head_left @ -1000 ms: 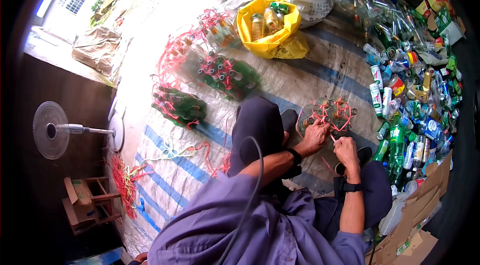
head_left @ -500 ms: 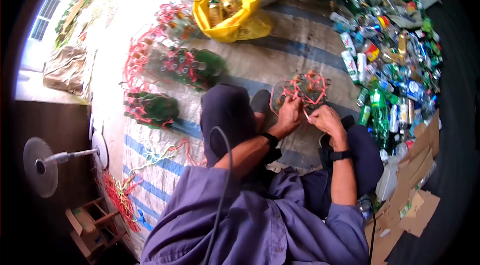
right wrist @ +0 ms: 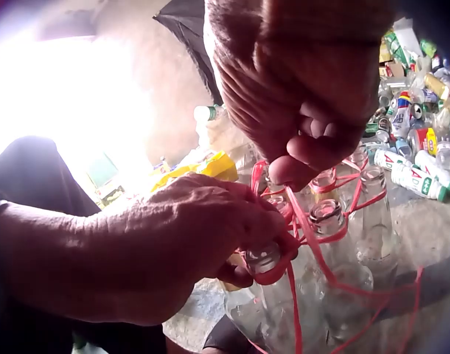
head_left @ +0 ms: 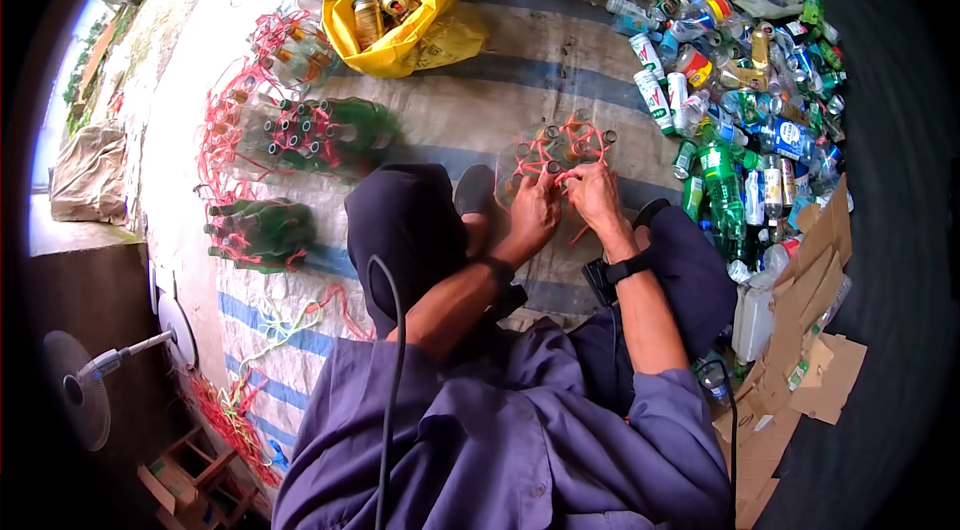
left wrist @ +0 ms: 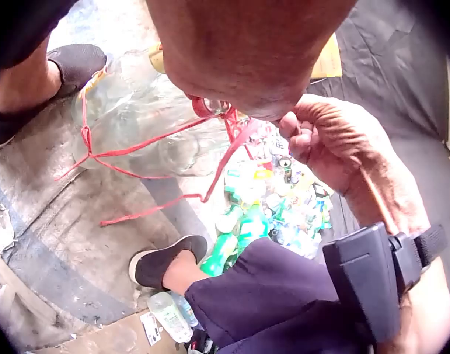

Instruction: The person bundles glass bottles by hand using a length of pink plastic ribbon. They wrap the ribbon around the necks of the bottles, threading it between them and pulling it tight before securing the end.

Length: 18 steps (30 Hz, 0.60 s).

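A cluster of clear glass bottles (head_left: 578,135) stands on the ground sheet before the person, their necks laced together with pink plastic string (right wrist: 324,265). My left hand (head_left: 535,215) is at the near side of the cluster; its fingers curl about the string at one bottle neck (right wrist: 263,258). Close beside it, my right hand (head_left: 597,198) pinches a strand between thumb and fingertip, just above that neck. Loose string ends trail down past the bottles in the left wrist view. The right hand (left wrist: 350,147) has its other fingers folded in.
Tied bundles of green bottles (head_left: 262,233) stand to the left. A yellow bag (head_left: 345,15) of cans stands ahead. Cans and bottles (head_left: 720,170) are heaped along the right, by cardboard (head_left: 800,300). Loose string (head_left: 235,420) and a fan (head_left: 78,388) are at far left.
The right hand has come in close to the left; earlier a strand stretched between them. The left hand stays at the bottle necks. The head view has turned, shifting the surroundings left.
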Available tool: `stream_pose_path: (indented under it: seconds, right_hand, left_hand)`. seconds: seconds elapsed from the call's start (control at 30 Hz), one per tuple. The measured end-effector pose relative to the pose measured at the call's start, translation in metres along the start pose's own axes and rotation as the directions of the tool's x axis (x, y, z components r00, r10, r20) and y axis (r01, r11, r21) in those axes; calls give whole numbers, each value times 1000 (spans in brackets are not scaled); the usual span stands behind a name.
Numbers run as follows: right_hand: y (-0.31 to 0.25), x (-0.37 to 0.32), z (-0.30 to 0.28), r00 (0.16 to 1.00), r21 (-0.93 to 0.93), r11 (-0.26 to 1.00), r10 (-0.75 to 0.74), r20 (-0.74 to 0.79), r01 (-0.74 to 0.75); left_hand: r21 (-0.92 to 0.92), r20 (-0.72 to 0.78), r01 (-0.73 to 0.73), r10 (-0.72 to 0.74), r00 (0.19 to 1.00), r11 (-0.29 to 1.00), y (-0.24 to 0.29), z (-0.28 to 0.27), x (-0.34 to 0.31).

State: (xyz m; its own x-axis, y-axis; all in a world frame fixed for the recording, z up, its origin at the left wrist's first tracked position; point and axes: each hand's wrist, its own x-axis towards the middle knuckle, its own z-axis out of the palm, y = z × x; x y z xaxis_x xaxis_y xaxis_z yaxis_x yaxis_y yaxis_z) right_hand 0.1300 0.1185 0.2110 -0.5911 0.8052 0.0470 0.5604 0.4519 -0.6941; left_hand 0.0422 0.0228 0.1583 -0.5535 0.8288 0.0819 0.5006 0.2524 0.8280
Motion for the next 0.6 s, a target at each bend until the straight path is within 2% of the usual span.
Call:
stream_pose_path:
  seconds: [0.17, 0.3, 0.37, 0.43, 0.47, 0.53, 0.6]
  right_hand:
    - [13, 10, 24, 999, -115, 993, -27, -40, 22]
    - [4, 10, 24, 989, -322, 940, 137, 60, -111]
    - [-2, 12, 24, 981, -395, 911, 169, 90, -121]
    - [-4, 14, 27, 970, -490, 864, 204, 132, -115]
    - [-6, 15, 28, 972, -504, 859, 189, 141, -94]
    - [-4, 13, 29, 974, -523, 849, 179, 141, -80]
    - [-2, 13, 30, 988, -545, 838, 75, 133, 9]
  left_hand:
    - [-6, 15, -22, 22, 1000, 1000, 1, -3, 1]
    - [-7, 28, -4, 4, 1000, 1000, 2, -5, 1]
    - [44, 146, -13, 6, 989, 999, -10, -2, 0]
    - [-2, 106, -121, 121, 987, 993, -52, 33, -3]
    - [53, 118, -144, 137, 984, 988, -40, 25, -3]
    - [27, 145, -141, 136, 980, 990, -37, 18, 0]
    - [14, 170, -99, 95, 981, 995, -32, 14, 1]
